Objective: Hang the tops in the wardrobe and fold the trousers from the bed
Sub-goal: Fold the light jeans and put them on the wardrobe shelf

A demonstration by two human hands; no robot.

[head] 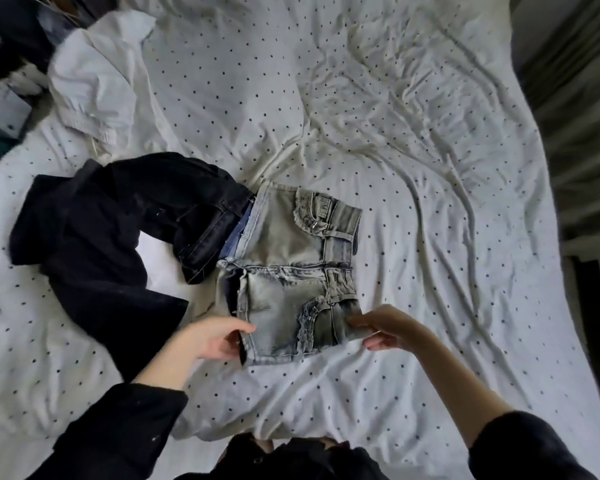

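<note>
Faded grey-blue denim shorts (288, 258) lie spread flat in the middle of the bed (413, 150), waistband to the right. My left hand (215, 337) pinches the near leg hem at the shorts' near left corner. At the near right corner my right hand (385, 327) pinches the waistband. Dark, nearly black jeans (111, 233) lie crumpled just left of the shorts, touching them. A white garment (97, 77) is bunched at the far left of the bed.
The white sheet with small dark dots is wrinkled across the right half of the bed. Dark clutter and boxes (4, 64) stand off the bed's far left corner. A curtain or wall (575, 116) runs along the right edge.
</note>
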